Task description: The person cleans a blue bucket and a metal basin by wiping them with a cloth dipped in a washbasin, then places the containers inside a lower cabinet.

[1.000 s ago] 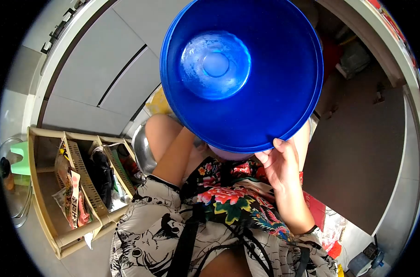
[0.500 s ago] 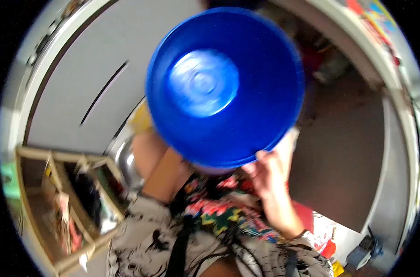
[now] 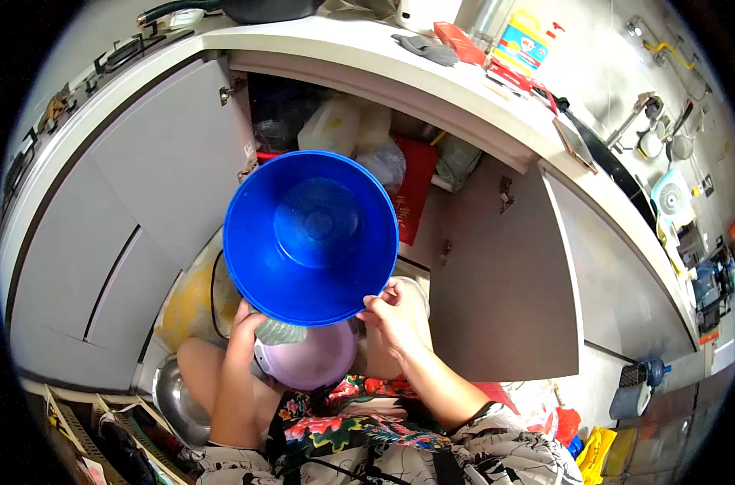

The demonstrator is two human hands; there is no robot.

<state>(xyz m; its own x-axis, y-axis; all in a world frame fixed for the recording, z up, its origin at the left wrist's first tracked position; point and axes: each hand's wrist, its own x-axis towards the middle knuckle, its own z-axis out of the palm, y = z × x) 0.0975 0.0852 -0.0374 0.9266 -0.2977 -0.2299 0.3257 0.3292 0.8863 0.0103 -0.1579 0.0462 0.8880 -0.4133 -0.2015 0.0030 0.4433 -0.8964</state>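
Note:
A round blue plastic bucket point(image 3: 311, 283) is tipped with its mouth toward me, and its inside looks bare. My right hand point(image 3: 389, 314) pinches its lower right rim between thumb and fingers. At the lower left of the bucket, my left hand point(image 3: 246, 323) is closed on a grey-green ribbed piece, perhaps a cloth point(image 3: 280, 331), which lies close against the bucket's underside. Whether the left fingers also touch the bucket is hidden. Below sits a lavender basin point(image 3: 311, 360) between my legs, partly covered by the bucket and the ribbed piece.
Behind the bucket is an open cabinet with translucent jugs point(image 3: 331, 125) and a red bag point(image 3: 416, 182). Its right door point(image 3: 505, 283) stands wide open. A steel bowl point(image 3: 173, 404) rests at my left, near a divided shelf point(image 3: 76, 436). The white countertop point(image 3: 359, 36) curves above.
The bucket has moved lower and farther from my face. My view now takes in the countertop and cabinet inside. My left hand and the ribbed piece have come into sight.

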